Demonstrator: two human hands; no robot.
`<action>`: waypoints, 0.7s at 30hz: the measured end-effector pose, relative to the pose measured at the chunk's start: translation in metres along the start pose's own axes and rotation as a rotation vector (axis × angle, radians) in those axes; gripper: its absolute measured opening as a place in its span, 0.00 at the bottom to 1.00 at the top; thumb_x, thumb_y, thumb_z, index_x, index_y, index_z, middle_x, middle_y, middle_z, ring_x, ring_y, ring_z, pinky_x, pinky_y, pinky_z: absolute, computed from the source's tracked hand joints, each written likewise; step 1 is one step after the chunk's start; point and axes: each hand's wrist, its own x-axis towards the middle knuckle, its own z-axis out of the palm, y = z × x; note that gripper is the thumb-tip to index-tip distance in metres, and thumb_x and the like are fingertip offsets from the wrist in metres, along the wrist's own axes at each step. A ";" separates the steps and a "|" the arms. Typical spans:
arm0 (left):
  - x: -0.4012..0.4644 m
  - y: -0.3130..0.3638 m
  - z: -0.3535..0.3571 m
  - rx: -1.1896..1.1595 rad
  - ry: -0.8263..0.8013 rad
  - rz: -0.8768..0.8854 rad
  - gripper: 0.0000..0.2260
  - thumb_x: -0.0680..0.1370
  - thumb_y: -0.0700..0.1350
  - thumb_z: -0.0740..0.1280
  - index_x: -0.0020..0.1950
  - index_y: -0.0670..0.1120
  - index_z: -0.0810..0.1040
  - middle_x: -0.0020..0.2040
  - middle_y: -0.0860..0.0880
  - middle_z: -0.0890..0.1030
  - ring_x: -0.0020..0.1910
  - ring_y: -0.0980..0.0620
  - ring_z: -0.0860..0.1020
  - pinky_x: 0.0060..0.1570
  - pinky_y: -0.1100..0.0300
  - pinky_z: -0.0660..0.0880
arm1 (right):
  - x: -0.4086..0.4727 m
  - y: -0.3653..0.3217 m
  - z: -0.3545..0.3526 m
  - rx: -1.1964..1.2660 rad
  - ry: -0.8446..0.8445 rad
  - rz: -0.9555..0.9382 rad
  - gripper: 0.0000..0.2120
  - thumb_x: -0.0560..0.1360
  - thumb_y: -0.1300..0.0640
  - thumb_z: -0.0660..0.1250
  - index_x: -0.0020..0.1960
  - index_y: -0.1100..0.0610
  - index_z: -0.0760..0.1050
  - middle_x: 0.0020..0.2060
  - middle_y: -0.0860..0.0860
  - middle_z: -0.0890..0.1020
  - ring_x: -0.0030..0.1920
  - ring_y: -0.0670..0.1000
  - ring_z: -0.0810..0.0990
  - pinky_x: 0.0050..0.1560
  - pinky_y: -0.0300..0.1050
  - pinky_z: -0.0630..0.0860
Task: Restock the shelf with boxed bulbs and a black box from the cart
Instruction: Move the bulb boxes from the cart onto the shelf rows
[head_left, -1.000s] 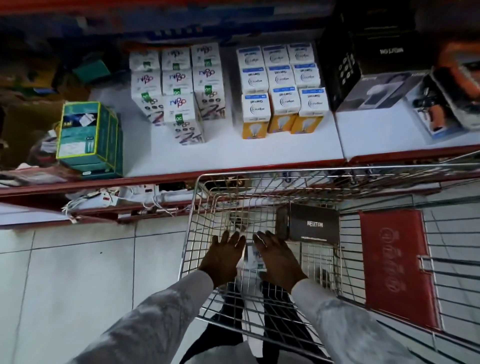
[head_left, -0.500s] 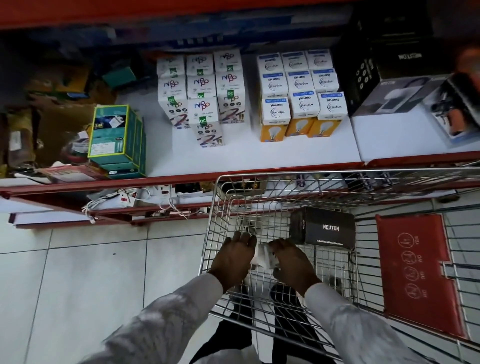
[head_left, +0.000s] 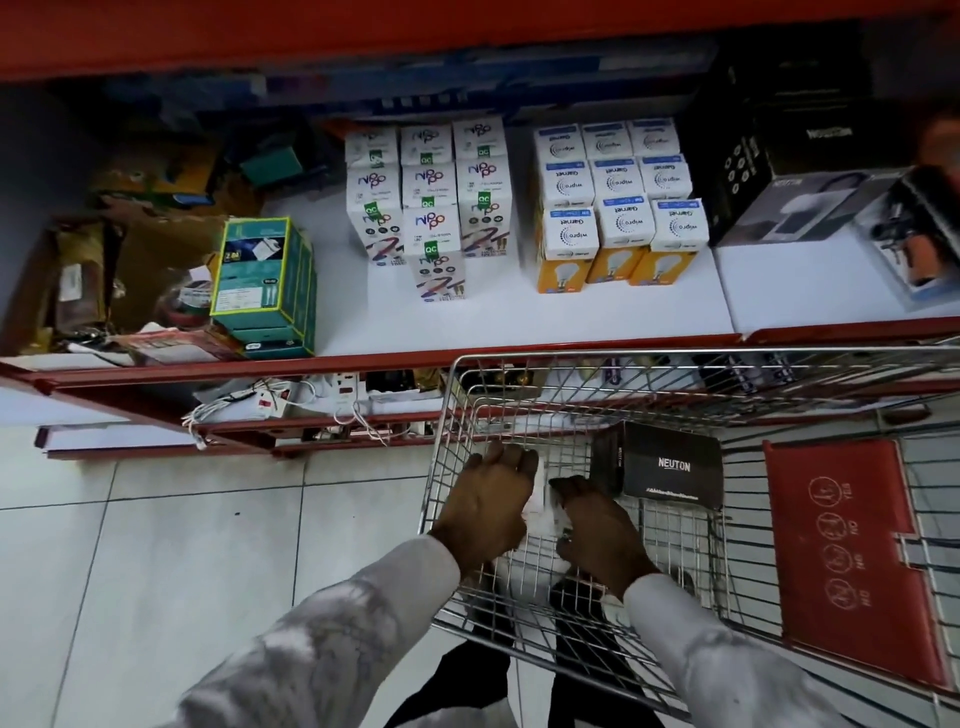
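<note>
Both my hands are down inside the wire cart (head_left: 597, 364). My left hand (head_left: 485, 501) and my right hand (head_left: 600, 527) close from either side on a small white bulb box (head_left: 537, 499), which is mostly hidden between them. A black box (head_left: 670, 470) marked NEUTON lies in the cart just right of my right hand. On the white shelf (head_left: 519, 317) above stand white bulb boxes (head_left: 431, 208) in rows and white-and-yellow bulb boxes (head_left: 621, 208) beside them.
A green box stack (head_left: 265, 283) sits at the shelf's left, with cluttered packages further left. Large black appliance boxes (head_left: 789, 192) fill the shelf's right. The cart's red child-seat flap (head_left: 852, 561) is at right. Cables and sockets (head_left: 270, 402) lie on the lower shelf. Tiled floor lies at left.
My hands have closed in on the white box in the cart and lifted it slightly. The view has shifted left and tilted up, so the shelf sits lower and further right in frame.
</note>
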 end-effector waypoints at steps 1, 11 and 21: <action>-0.003 0.000 -0.011 -0.016 0.036 -0.001 0.34 0.67 0.42 0.71 0.72 0.42 0.66 0.67 0.42 0.74 0.66 0.40 0.70 0.62 0.46 0.73 | -0.004 -0.004 -0.012 0.014 0.024 0.006 0.36 0.65 0.56 0.74 0.71 0.55 0.67 0.64 0.53 0.75 0.64 0.56 0.73 0.60 0.45 0.72; -0.048 -0.035 -0.139 -0.114 0.423 -0.032 0.39 0.63 0.50 0.73 0.72 0.41 0.69 0.63 0.42 0.78 0.62 0.40 0.75 0.60 0.47 0.77 | -0.034 -0.067 -0.171 -0.004 0.221 -0.091 0.40 0.60 0.51 0.78 0.70 0.49 0.68 0.62 0.51 0.77 0.62 0.53 0.73 0.56 0.46 0.75; -0.055 -0.104 -0.216 -0.043 0.452 -0.160 0.39 0.63 0.52 0.77 0.71 0.42 0.69 0.63 0.42 0.78 0.61 0.39 0.74 0.58 0.45 0.77 | 0.009 -0.132 -0.260 -0.117 0.318 -0.228 0.41 0.60 0.50 0.80 0.70 0.52 0.69 0.60 0.50 0.71 0.57 0.51 0.76 0.49 0.39 0.71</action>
